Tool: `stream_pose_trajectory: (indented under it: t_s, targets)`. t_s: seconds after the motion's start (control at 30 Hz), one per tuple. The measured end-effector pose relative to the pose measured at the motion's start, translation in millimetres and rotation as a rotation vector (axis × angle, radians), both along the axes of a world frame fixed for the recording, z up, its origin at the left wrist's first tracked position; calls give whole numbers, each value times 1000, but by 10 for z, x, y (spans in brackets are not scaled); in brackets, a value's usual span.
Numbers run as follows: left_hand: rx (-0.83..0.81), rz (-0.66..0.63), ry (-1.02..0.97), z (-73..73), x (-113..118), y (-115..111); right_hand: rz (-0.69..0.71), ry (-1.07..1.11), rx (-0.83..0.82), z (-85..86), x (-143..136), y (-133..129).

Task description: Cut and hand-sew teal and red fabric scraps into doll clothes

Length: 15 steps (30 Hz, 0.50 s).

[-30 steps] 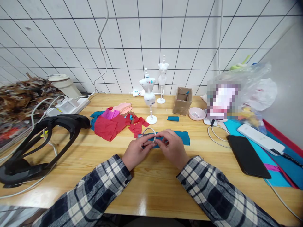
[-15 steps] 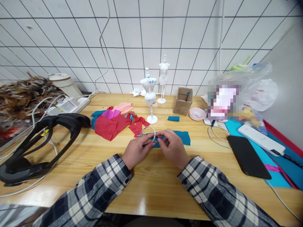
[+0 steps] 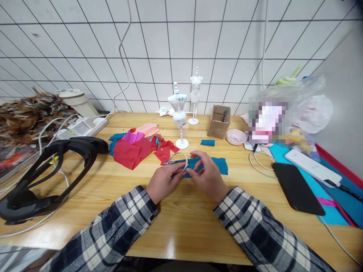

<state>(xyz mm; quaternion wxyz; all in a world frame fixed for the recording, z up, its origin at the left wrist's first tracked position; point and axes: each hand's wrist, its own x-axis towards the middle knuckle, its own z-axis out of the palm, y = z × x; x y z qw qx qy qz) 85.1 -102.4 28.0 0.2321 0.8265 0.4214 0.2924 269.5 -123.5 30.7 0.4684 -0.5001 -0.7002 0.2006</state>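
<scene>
A thin white ring [image 3: 186,160] stands up from the fingers of my left hand [image 3: 164,180], which is closed on its lower part. My right hand [image 3: 210,175] is just to the right, its thumb tip close to the ring and its index finger lifted apart from the thumb. Whether the thumb touches the ring, I cannot tell. Behind and under the fingers a strip of teal cloth [image 3: 219,165] lies flat on the table. Something small with a dark and metallic look shows at the ring's left side, too small to name.
Two white dress-form stands [image 3: 179,113] are at the back, with a cardboard box [image 3: 219,121] and a pink bowl [image 3: 236,137] to their right. Red cloth [image 3: 132,153] lies left, near a black headset frame [image 3: 82,177]. A black phone [image 3: 297,187] rests at right.
My right index finger has lifted away from the thumb, widening the gap between them. The ring, still in my left hand, has shifted very slightly right.
</scene>
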Motion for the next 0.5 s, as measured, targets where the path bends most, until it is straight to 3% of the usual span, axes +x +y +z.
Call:
stream_pose_trajectory:
  t_s: [0.37,0.5]
  targets:
    - [-36,-3,-34,58,2,17,48,-150,33,40,33,10]
    - [-26,-27,-15,131,-2,5,-52,-147,61,94,151,48]
